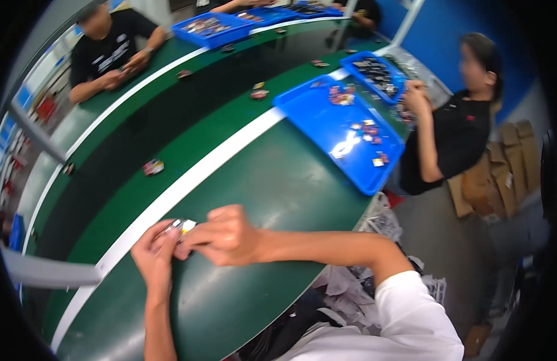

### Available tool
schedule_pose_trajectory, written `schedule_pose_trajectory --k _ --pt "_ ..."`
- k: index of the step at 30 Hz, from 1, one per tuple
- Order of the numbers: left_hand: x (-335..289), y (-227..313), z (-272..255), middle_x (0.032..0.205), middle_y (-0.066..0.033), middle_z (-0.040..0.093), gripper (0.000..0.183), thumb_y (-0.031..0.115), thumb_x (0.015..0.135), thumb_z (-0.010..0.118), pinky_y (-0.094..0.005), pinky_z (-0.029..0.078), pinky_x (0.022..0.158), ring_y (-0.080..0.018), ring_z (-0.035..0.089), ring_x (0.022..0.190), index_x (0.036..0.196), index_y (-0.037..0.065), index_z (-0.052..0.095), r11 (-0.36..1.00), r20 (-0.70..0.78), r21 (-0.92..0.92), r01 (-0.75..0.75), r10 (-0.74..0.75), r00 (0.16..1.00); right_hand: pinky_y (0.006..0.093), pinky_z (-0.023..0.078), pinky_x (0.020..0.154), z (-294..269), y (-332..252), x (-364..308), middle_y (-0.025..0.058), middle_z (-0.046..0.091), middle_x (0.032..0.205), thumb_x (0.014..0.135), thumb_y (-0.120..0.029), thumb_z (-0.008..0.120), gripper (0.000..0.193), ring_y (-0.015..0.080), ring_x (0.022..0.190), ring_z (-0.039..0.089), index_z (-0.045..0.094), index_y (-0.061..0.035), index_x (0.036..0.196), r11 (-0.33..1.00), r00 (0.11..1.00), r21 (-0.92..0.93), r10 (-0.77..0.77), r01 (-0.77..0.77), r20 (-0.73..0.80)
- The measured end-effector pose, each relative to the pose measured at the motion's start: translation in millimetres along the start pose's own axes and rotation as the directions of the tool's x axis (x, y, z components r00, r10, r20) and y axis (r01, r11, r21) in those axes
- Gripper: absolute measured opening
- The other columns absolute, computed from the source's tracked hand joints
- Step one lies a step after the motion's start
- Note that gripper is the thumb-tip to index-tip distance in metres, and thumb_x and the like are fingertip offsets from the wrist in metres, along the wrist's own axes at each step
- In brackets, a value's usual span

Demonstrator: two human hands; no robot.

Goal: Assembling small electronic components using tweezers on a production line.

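Observation:
Above the near part of the green table [272, 180], my left hand [152, 256] is closed round a small pink-and-dark packaged item [182, 251] with a white-and-yellow label. My right hand [227, 237] meets it from the right, its fingers curled and pinching at the item's labelled edge. Both hands partly cover the item, so its exact kind cannot be made out. A similar small red-and-white packaged item [152, 167] lies beyond my left hand on the green belt.
A blue tray [308, 129] with several small packages stands to the right, beside another blue tray [351, 60] of dark pieces. A white rail [200, 162] borders the belt. One person [453, 132] works at the right, another [113, 51] across the belt. Blue bins [212, 39] stand farther back.

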State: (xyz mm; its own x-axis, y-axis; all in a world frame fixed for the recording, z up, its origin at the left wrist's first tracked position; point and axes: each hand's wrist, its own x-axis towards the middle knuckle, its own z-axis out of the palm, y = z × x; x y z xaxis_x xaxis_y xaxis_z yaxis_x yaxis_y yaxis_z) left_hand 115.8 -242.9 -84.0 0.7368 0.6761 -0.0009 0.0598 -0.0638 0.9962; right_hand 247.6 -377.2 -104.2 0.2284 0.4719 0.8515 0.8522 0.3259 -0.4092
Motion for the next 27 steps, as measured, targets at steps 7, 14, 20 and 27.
schedule_pose_trajectory --k 7,14,20,27 --pt "4 -3 6 0.078 -0.0129 0.072 0.019 0.001 0.092 0.069 -0.0255 0.054 0.054 -0.0139 0.066 0.059 0.108 -0.010 0.068 0.994 0.092 -0.074 0.081 -0.074 0.993 0.0283 0.039 0.046 -5 -2 -7 -0.0050 0.073 0.076 0.067 -0.005 0.079 0.018 0.0154 0.043 0.047 0.075 -0.0156 0.080 0.999 0.999 -0.038 0.013 -0.012 0.033" --pt "4 16 -9 0.082 -0.0144 0.072 0.023 0.003 0.090 0.069 -0.0239 0.053 0.051 -0.0143 0.067 0.059 0.108 -0.011 0.067 0.991 0.034 0.115 0.072 -0.076 0.996 0.0284 0.044 0.050 -1 -1 -1 0.0006 0.074 0.079 0.071 -0.008 0.083 0.017 0.0179 0.049 0.057 0.073 -0.0125 0.084 0.998 0.993 0.049 0.048 -0.043 -0.112" --pt "68 4 -114 0.080 -0.0084 0.068 0.021 0.007 0.092 0.066 -0.0220 0.048 0.046 -0.0107 0.059 0.051 0.106 -0.008 0.067 0.953 -0.210 0.294 -0.071 0.137 0.968 0.0279 0.046 0.051 11 -11 12 0.0022 0.076 0.087 0.071 -0.008 0.086 0.019 0.0170 0.053 0.061 0.075 -0.0100 0.087 0.991 0.976 0.078 0.123 -0.111 -0.182" --pt "128 -7 -154 0.086 -0.0137 0.069 0.020 0.014 0.093 0.064 -0.0410 0.057 0.059 -0.0243 0.070 0.060 0.102 -0.003 0.068 0.606 -0.372 0.779 0.161 0.240 0.897 0.0312 0.047 0.053 5 -3 10 0.0007 0.073 0.078 0.075 -0.011 0.083 0.014 0.0199 0.051 0.059 0.073 -0.0115 0.084 0.985 0.973 0.027 0.170 -0.168 -0.159"
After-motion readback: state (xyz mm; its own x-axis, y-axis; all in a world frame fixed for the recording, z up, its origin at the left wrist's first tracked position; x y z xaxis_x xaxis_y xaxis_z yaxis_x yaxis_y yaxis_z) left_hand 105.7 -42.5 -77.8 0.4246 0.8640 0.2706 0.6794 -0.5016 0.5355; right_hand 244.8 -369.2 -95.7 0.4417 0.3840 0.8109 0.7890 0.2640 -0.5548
